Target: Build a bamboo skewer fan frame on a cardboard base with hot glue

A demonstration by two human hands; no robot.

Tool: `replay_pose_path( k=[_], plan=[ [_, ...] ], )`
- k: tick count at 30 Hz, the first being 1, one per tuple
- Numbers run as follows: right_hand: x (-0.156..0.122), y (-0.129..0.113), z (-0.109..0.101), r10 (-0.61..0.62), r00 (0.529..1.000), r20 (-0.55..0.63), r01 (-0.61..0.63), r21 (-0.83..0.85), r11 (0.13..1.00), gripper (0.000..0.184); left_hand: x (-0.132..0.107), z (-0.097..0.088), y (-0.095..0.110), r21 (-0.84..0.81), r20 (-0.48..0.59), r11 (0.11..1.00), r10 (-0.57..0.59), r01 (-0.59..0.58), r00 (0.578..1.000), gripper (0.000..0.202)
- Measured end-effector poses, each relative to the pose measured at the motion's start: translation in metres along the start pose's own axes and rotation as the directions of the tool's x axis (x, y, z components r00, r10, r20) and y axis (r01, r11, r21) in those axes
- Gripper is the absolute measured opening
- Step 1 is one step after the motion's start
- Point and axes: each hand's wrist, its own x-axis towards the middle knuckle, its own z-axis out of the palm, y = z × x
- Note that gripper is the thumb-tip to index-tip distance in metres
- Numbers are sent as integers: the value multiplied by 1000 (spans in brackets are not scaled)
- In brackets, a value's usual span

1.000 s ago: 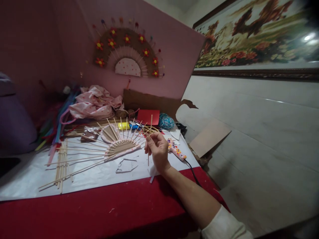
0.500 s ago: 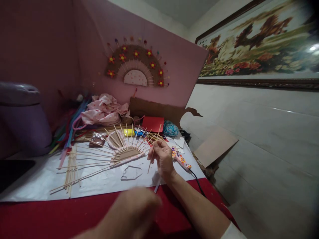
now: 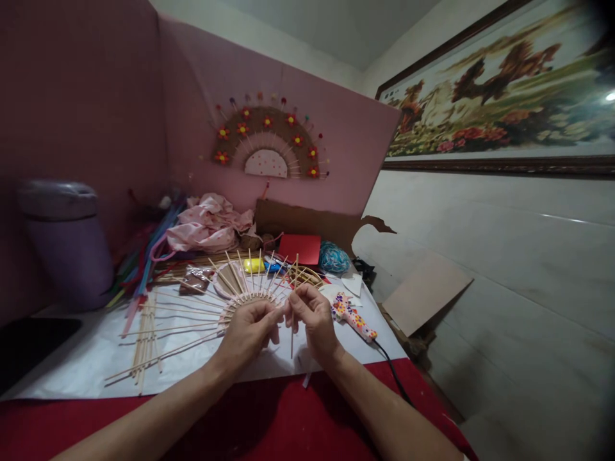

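Above the near edge of the table [image 3: 269,422], the right hand [image 3: 319,323] pinches a stick [image 3: 292,344] nearly upright between thumb and fingers, while the left hand [image 3: 247,333] brings its thumb and fingertips together close beside it; whether the left fingers grip anything cannot be determined. Just behind the left hand, the fan [image 3: 237,307] lies on the white sheet [image 3: 192,368] with its ribs radiating outward. A glue gun [image 3: 354,318] rests right of the right hand, and loose sticks [image 3: 144,342] lie crosswise under the fan's left ribs.
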Motion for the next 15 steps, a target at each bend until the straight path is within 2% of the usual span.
replay_pose_path(
  k=[6, 12, 15],
  plan=[
    [-1, 1, 0, 59, 998, 25, -61, 81, 995, 20, 1, -2, 5, -30, 15, 999, 21, -21, 1000, 33],
    [0, 1, 1, 90, 996, 19, -90, 13, 996, 23, 1, -5, -1, 34, -3, 999, 30, -29, 1000, 28],
    [0, 2, 2, 112, 993, 36, -110, -34, 993, 27, 0, -7, 1, 128, -30, 988, 96, -92, 995, 23]
  ],
)
